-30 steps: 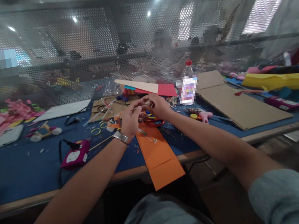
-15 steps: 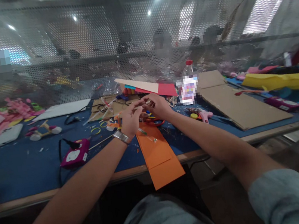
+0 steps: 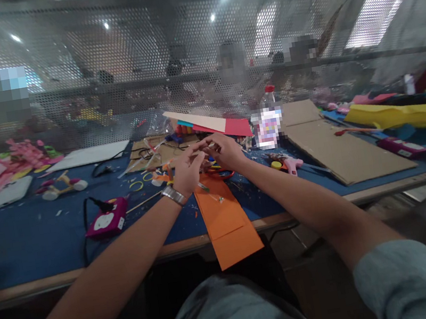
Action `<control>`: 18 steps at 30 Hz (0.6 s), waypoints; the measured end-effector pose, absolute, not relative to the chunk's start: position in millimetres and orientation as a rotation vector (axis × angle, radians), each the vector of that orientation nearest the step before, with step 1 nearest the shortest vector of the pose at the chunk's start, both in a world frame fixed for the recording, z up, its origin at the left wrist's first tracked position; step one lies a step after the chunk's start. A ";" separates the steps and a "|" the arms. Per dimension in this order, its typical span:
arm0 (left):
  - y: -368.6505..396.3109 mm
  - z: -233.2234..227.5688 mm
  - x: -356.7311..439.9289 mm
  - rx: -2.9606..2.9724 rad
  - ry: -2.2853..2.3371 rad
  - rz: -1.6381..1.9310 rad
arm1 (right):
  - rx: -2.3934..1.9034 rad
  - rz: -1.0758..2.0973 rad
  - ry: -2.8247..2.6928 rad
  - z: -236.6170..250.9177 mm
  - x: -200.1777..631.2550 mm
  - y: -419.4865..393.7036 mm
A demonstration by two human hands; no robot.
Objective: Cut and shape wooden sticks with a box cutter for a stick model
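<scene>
My left hand (image 3: pixel 189 169), with a metal watch (image 3: pixel 174 194) on its wrist, meets my right hand (image 3: pixel 225 152) above the middle of the table. Both hands have their fingers bent and drawn together at the tips. Whatever lies between the fingertips is too small and too covered to make out. Beneath them, orange paper sheets (image 3: pixel 222 212) lie partly on the blue table and hang over its front edge. Red-handled scissors (image 3: pixel 228 174) show in part under my right hand. A small clear stick with a green part (image 3: pixel 203 187) rests on the orange paper.
A purple power socket (image 3: pixel 108 219) and a small wheeled model (image 3: pixel 64 186) are on the left. Behind my hands lie coloured sheets (image 3: pixel 207 121). A red-capped bottle (image 3: pixel 270 118), a pink glue gun (image 3: pixel 292 164) and cardboard (image 3: pixel 351 151) stand or lie to the right. A perforated metal screen (image 3: pixel 131 48) closes the back.
</scene>
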State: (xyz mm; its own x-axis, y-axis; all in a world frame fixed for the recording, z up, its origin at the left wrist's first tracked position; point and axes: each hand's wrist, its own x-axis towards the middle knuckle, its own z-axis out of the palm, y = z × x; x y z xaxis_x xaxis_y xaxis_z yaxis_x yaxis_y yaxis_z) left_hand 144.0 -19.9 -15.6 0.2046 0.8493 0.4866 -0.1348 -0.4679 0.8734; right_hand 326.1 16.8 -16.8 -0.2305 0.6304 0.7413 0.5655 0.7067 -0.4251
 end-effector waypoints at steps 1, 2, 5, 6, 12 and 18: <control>-20.3 -15.7 144.3 1.604 0.691 1.409 | -0.929 0.079 -1.904 -16.7 326.0 16.8; -20.7 -15.9 144.6 1.606 0.690 1.408 | -0.932 0.078 -1.903 -16.5 326.0 16.7; -22.1 -16.9 146.2 1.614 0.683 1.406 | -0.949 0.074 -1.897 -15.4 326.1 15.6; -22.4 -17.3 146.7 1.617 0.679 1.404 | -0.952 0.071 -1.892 -14.9 326.1 15.0; -23.0 -19.6 148.0 1.631 0.653 1.391 | -0.922 0.061 -1.857 -11.0 325.0 10.8; -26.1 -18.7 149.2 1.583 0.621 1.399 | -0.896 0.069 -1.828 -8.0 325.2 8.9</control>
